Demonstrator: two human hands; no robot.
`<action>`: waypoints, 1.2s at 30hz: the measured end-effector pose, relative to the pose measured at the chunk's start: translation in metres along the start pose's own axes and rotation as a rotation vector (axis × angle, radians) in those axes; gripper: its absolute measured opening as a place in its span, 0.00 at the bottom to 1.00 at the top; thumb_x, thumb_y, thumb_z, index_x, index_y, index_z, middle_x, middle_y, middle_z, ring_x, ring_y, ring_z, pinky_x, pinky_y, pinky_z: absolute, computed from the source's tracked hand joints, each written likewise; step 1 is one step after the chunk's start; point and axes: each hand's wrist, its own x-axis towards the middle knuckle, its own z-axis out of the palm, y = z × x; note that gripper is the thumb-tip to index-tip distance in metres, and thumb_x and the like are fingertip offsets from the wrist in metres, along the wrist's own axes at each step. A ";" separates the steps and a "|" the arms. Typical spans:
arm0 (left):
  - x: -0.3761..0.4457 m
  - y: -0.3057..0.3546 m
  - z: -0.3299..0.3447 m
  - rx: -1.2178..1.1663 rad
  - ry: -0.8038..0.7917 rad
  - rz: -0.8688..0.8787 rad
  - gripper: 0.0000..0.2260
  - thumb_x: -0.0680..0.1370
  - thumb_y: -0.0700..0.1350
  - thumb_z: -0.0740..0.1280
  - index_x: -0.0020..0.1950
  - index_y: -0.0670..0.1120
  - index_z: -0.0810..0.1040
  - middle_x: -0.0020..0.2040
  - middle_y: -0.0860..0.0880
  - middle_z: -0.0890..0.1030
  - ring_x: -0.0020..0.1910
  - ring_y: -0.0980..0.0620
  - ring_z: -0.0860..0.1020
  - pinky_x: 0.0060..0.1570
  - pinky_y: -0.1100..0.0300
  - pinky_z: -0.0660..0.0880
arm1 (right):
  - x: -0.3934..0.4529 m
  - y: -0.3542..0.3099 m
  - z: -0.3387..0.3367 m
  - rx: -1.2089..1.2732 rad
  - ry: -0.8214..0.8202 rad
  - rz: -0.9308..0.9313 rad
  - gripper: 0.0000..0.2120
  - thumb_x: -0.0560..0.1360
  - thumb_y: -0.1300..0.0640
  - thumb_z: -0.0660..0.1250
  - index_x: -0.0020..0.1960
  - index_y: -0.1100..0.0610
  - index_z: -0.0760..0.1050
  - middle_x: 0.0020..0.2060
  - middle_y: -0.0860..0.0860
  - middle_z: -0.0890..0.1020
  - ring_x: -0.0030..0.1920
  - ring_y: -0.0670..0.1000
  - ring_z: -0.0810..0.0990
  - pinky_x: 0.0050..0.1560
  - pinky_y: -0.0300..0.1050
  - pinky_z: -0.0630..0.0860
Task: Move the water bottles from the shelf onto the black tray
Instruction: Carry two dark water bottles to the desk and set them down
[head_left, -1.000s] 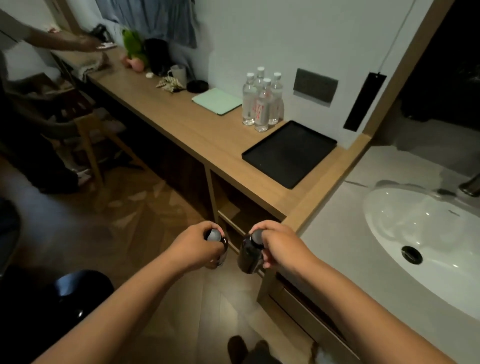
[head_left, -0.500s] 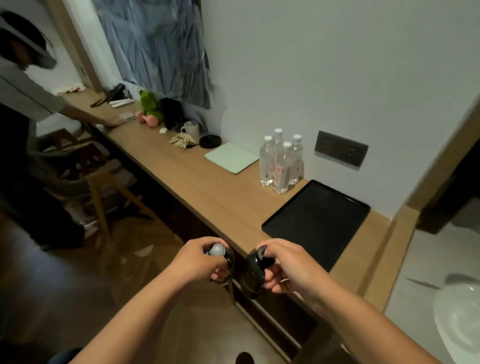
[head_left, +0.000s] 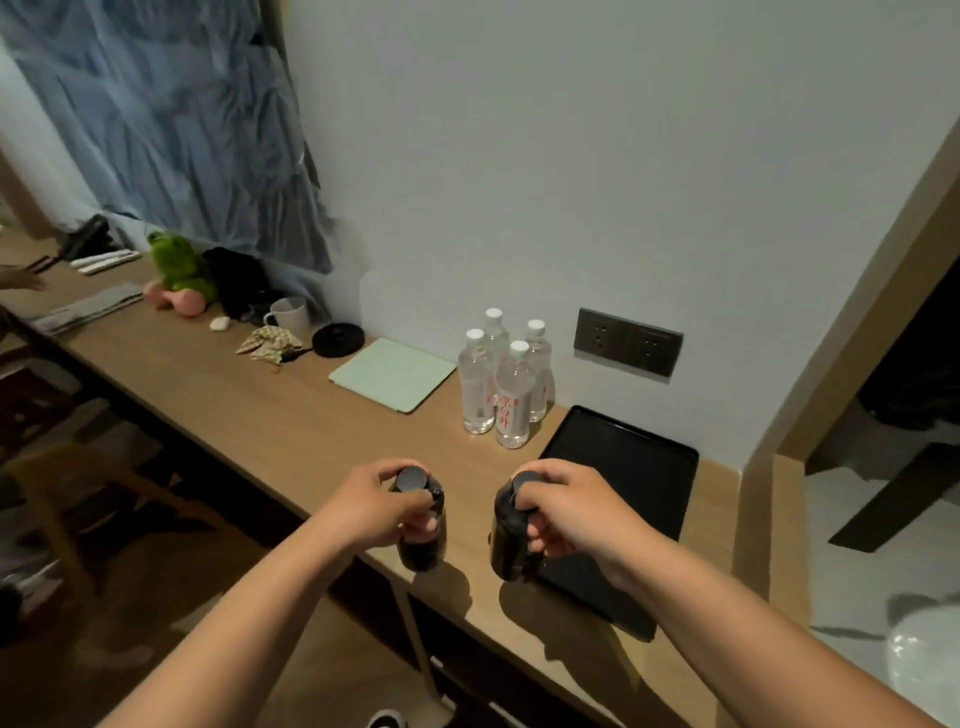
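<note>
- Standing upright in a tight cluster of four: water bottles (head_left: 501, 382), clear plastic with white caps, long axes vertical, on the bench (head_left: 291, 431) against the wall, just beside the far left corner of the black tray (head_left: 631, 467).
- Lying ahead of both hands and a little above them in the view, roughly between the two; nearest bottle sitting at the front right of the cluster, closest to the tray.
- Looking about equally reachable from either side; right hand (head_left: 563, 506) hovering over the near left part of the tray, so probably better placed for the short carry from cluster to tray.
- Showing red characters on the labels, too blurred to read; no brand to be made out.
- Gripping a dark cylindrical handle (head_left: 511, 535) with the right hand, fingers curled round it, thumb on its round top.
- Gripping a matching dark controller (head_left: 421, 519) with the left hand (head_left: 374, 512), fingers wrapped round it, thumb near its grey cap, above the front edge of the bench.
- Carrying nothing yet: tray bare, all four bottles off it, so task judged not begun.
- Lying left of the bottles: a pale green pad (head_left: 392, 374), then a black round disc (head_left: 338, 339), a white mug (head_left: 289, 316), a green plush toy (head_left: 179, 262).
- Sitting on the wall right of the bottles: a dark socket plate (head_left: 627, 341).
</note>
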 end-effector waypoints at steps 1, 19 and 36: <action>0.012 0.003 -0.002 0.003 -0.032 0.002 0.13 0.76 0.34 0.66 0.59 0.43 0.75 0.42 0.37 0.81 0.31 0.50 0.80 0.20 0.70 0.71 | 0.008 -0.003 0.001 -0.006 0.017 0.006 0.13 0.74 0.59 0.64 0.57 0.51 0.77 0.35 0.54 0.79 0.33 0.49 0.77 0.35 0.39 0.76; 0.250 0.032 -0.058 0.307 -0.547 0.083 0.13 0.78 0.35 0.64 0.63 0.38 0.72 0.35 0.40 0.79 0.26 0.53 0.76 0.27 0.67 0.75 | 0.179 -0.037 0.052 0.107 0.573 0.107 0.12 0.71 0.63 0.70 0.52 0.51 0.78 0.44 0.49 0.82 0.38 0.49 0.81 0.37 0.39 0.79; 0.335 0.032 -0.039 0.312 -0.648 0.106 0.04 0.76 0.35 0.66 0.50 0.41 0.77 0.31 0.40 0.80 0.29 0.46 0.77 0.36 0.56 0.78 | 0.260 -0.042 0.055 0.277 0.581 0.317 0.08 0.74 0.60 0.64 0.51 0.56 0.78 0.32 0.57 0.77 0.26 0.51 0.74 0.28 0.40 0.72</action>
